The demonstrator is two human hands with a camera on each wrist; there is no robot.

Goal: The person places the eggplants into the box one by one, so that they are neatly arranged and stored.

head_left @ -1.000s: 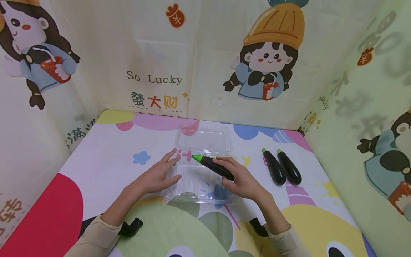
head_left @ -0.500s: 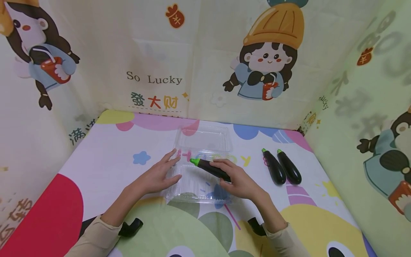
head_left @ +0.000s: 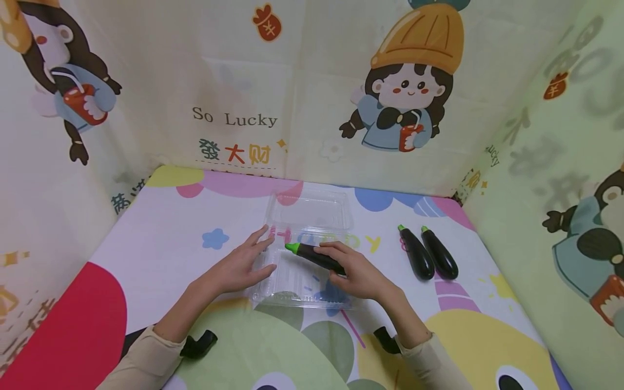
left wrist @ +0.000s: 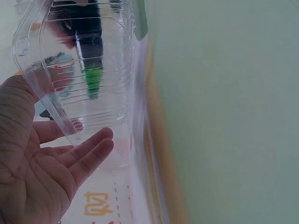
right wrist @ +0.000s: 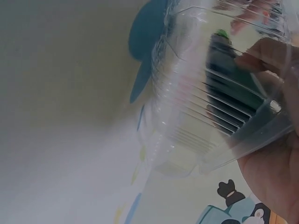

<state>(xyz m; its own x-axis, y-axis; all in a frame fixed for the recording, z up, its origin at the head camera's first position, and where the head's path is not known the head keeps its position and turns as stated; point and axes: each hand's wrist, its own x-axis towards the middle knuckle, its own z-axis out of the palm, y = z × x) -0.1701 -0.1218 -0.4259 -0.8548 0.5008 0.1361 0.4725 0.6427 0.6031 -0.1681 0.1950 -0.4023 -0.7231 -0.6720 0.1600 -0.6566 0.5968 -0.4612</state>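
Observation:
In the head view my right hand grips a glossy black eggplant with a green stem end. It is over the base of a clear plastic clamshell box, its stem end pointing left. Through the box's clear wall the eggplant also shows in the left wrist view, and the right wrist view gives another sight of the eggplant. My left hand rests against the box's left side, fingers spread and fairly straight. Two more eggplants lie side by side to the right.
The box's raised-edge lid lies folded back behind its base. A patterned cloth covers the table. Printed fabric walls stand at the back and both sides. Black wrist-camera mounts sit near both sleeves.
My right hand has shifted slightly left, and the eggplant has moved left and a little lower in the head view. The left hand, box and other two eggplants have stayed in place.

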